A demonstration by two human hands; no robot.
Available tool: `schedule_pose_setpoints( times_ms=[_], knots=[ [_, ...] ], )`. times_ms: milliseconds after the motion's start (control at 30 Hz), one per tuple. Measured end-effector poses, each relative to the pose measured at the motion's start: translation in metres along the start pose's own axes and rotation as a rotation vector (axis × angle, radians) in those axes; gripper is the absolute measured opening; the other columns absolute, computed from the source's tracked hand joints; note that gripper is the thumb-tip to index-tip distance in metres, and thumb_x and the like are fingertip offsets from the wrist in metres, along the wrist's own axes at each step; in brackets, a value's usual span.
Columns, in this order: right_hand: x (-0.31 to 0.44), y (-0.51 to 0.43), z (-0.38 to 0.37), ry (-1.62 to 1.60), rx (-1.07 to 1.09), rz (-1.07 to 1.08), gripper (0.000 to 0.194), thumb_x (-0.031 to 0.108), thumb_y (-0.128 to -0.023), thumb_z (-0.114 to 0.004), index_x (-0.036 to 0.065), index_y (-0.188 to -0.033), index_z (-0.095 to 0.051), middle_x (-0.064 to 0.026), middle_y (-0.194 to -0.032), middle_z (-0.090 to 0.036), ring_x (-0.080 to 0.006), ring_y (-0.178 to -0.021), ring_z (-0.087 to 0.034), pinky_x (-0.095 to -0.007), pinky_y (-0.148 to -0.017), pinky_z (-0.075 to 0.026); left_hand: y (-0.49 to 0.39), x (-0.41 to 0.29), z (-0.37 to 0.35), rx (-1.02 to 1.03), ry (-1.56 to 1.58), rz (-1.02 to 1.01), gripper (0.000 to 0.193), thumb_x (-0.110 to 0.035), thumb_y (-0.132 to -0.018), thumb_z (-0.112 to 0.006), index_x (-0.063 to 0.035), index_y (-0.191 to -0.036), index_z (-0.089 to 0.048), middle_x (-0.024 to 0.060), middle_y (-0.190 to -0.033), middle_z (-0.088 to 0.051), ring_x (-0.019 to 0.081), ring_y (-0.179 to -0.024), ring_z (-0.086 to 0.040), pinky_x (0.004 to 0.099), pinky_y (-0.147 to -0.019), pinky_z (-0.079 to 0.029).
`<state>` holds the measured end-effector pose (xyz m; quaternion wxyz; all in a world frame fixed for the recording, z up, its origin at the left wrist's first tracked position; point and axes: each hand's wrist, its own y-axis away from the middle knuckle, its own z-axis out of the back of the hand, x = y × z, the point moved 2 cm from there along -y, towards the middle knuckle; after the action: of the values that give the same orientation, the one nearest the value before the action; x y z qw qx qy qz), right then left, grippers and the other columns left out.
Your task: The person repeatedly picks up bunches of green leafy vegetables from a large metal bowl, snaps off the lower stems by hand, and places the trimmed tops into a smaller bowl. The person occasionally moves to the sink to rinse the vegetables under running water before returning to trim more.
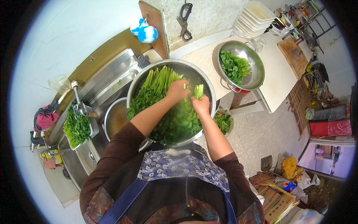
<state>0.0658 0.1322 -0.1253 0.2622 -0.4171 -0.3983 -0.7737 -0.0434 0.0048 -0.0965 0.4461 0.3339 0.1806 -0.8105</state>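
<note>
A large stainless steel basin (208, 77) stands before me, holding cloudy water and leafy green stalks (159, 84) that look like Chinese celery. Over its right side, my right hand (202, 105) grips a bunch of stalks (198, 91), cut ends up and leaves down in the water. Just left of it, my left hand (177, 91) is curled above the water, and a pale stalk shows at its fingertips. More stalks lie along the basin's left side, their leaves toward me. The leaves under my forearms are partly hidden and blurred by the water.
A two-handled steel pan (256, 67) with greens sits on the counter (275, 84) at right. To the left, a steel pot (116, 119) of brownish water and a white basket (94, 127) of greens stand at the sink (74, 156) under a faucet (79, 102). A bowl of greens (223, 121) is low at right.
</note>
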Motion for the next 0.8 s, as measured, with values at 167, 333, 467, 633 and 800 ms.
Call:
schedule_pose_setpoints(
  times_ms=[167, 333, 467, 633, 800],
  knots=[
    [-0.010, -0.012, -0.004, 0.029, 0.072, -0.046, 0.017, 0.008, -0.087, -0.073, 0.001, -0.102, -0.073, -0.0060, -0.088, -0.073, -0.0174, -0.075, -0.067, -0.0339, -0.066, -0.051, -0.012, -0.003, 0.002, 0.137, -0.075, 0.111, 0.022, -0.019, -0.083, -0.072, -0.0073, -0.102, -0.077, 0.0165, -0.099, -0.076, 0.0300, -0.089, -0.073, 0.0402, -0.078, -0.058],
    [-0.001, 0.000, 0.000, -0.375, 0.105, 0.004, 0.029, 0.016, -0.090, -0.077, -0.001, -0.113, -0.070, -0.0140, -0.097, -0.073, -0.0239, -0.077, -0.069, -0.0385, -0.067, -0.054, -0.008, -0.008, 0.022, 0.246, 0.666, 0.276, 0.023, -0.019, -0.092, -0.074, -0.0080, -0.112, -0.072, 0.0078, -0.090, -0.072, 0.0137, -0.079, -0.068, 0.0286, -0.069, -0.057],
    [0.013, 0.011, 0.004, -0.436, 0.115, 0.033, 0.028, 0.017, -0.091, -0.079, 0.000, -0.111, -0.070, -0.0101, -0.094, -0.072, -0.0175, -0.075, -0.066, -0.0320, -0.063, -0.052, 0.001, -0.011, 0.036, 0.257, 0.690, 0.147, 0.031, -0.013, -0.092, -0.076, -0.0091, -0.122, -0.066, 0.0053, -0.088, -0.070, 0.0114, -0.075, -0.066, 0.0260, -0.068, -0.056],
    [0.022, 0.021, 0.009, -0.420, 0.177, 0.093, 0.030, 0.017, -0.090, -0.081, 0.001, -0.112, -0.070, -0.0086, -0.097, -0.073, -0.0151, -0.075, -0.066, -0.0304, -0.063, -0.052, 0.005, -0.025, 0.046, 0.082, 0.488, -0.078, 0.014, -0.011, -0.093, -0.075, -0.0066, -0.105, -0.072, 0.0031, -0.084, -0.071, 0.0097, -0.072, -0.066, 0.0241, -0.065, -0.053],
    [0.025, 0.025, 0.008, -0.472, 0.216, 0.164, 0.030, 0.014, -0.088, -0.082, 0.001, -0.113, -0.071, -0.0068, -0.096, -0.074, -0.0134, -0.072, -0.064, -0.0289, -0.060, -0.050, 0.002, -0.043, 0.054, 0.120, 0.506, -0.034, 0.012, -0.016, -0.095, -0.074, -0.0036, -0.095, -0.074, 0.0034, -0.081, -0.072, 0.0092, -0.073, -0.067, 0.0247, -0.066, -0.053]
  ],
)
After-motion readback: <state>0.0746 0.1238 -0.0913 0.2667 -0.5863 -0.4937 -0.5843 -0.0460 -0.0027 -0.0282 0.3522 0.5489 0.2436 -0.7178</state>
